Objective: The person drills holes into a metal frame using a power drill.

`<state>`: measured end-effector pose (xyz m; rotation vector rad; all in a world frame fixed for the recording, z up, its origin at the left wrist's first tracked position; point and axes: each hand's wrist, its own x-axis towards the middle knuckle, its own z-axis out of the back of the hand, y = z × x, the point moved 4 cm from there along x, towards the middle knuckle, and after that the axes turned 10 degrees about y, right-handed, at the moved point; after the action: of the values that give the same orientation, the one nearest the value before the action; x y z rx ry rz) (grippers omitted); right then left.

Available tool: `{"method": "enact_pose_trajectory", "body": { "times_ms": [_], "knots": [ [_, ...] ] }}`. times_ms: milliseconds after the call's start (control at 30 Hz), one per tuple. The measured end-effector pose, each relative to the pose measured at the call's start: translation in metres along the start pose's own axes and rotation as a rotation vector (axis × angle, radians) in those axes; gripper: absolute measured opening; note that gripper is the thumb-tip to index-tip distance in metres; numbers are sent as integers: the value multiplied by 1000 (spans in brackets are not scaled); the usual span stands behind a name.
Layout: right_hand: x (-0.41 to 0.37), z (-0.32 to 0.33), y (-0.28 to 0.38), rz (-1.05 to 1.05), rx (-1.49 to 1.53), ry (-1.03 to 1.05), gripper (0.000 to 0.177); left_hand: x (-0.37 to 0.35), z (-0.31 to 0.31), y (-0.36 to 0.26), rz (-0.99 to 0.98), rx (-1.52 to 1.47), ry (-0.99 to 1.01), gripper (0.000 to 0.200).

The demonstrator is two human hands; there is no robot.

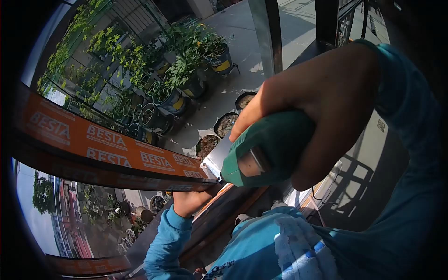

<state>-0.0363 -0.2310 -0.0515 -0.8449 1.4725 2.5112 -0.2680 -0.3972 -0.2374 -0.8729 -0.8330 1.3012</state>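
Note:
My right hand (pixel 322 98) is wrapped around a green power drill (pixel 280 140), seen from behind and above. The drill's front end points down at the end of a long frame bar (pixel 116 144) covered in orange film printed "BESTA". Whether a bit touches the bar is hidden by the drill body. Beneath that same end, my left hand (pixel 189 203) grips the bar from below, its fingers mostly out of sight. A pale, bright piece (pixel 217 158) meets the bar's end beside the drill.
Potted plants (pixel 186 74) stand on the concrete floor beyond the bar. Dark metal posts (pixel 266 32) rise at the upper right. Another orange-wrapped bar (pixel 88 266) lies at the lower left. A whitish cloth (pixel 303 247) rests against my blue clothing.

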Motion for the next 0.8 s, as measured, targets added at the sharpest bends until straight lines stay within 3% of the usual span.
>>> {"method": "enact_pose_trajectory", "body": {
  "times_ms": [133,333,400,600,733,800],
  "knots": [
    [8,6,1,-6,-9,19,65,-1,-3,2,9,76,23,29],
    [24,17,10,-37,-29,53,63,-1,9,14,85,120,-15,50],
    [30,22,15,-50,-41,67,62,3,11,4,141,114,56,55],
    [49,33,23,-76,-73,104,59,6,11,-4,-33,85,3,47],
    [59,37,23,-92,-87,125,58,4,10,-10,72,13,39,42],
    [62,37,23,-99,-91,132,57,3,8,-3,65,391,169,41]
  ]
}}
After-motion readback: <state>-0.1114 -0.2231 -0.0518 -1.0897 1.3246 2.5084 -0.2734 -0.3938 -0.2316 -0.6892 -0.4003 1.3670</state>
